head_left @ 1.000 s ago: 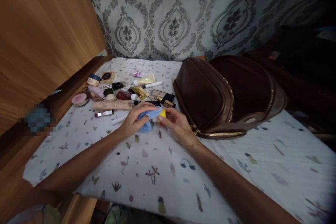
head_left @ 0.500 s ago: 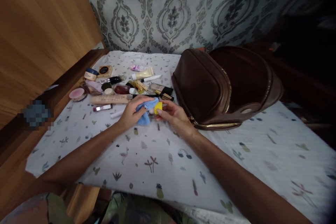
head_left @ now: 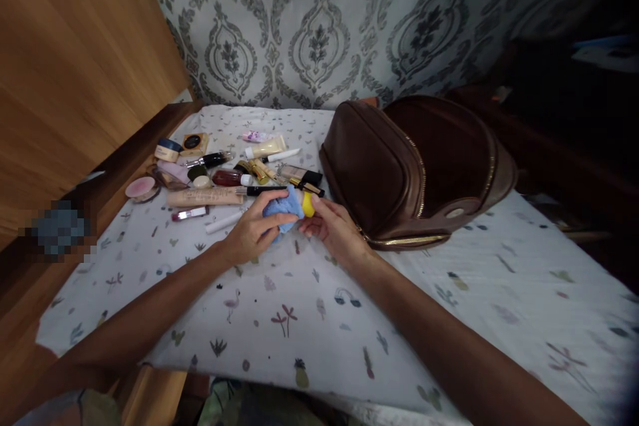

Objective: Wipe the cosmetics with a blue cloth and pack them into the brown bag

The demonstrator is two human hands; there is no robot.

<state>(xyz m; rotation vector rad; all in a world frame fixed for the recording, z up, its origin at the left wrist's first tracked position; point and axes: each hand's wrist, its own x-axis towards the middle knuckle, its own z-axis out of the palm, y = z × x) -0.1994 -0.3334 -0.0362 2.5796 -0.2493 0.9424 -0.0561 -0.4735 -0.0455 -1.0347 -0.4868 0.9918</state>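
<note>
My left hand [head_left: 252,231] is closed on a blue cloth [head_left: 279,214], which it wraps around a small container with a yellow cap [head_left: 308,205]. Most of the container's body is hidden by the cloth and fingers. From the other side, my right hand [head_left: 339,229] pinches the yellow cap between thumb and fingers. Just behind my hands lie a long beige tube [head_left: 204,197], a black-handled brush [head_left: 267,191] and a white pen-like stick [head_left: 224,221].
Several cosmetics, including a pink compact [head_left: 141,188], a dark red bottle [head_left: 229,178] and a cream tube [head_left: 267,146], lie at the back left. A brown leather bag [head_left: 369,166] stands right of my hands on the patterned cloth cover [head_left: 299,293]. Wooden panelling [head_left: 84,46] rises on the left.
My left fingers have shifted over the blue cloth, which now covers more of the container up to the yellow cap. The view has tilted up slightly.
</note>
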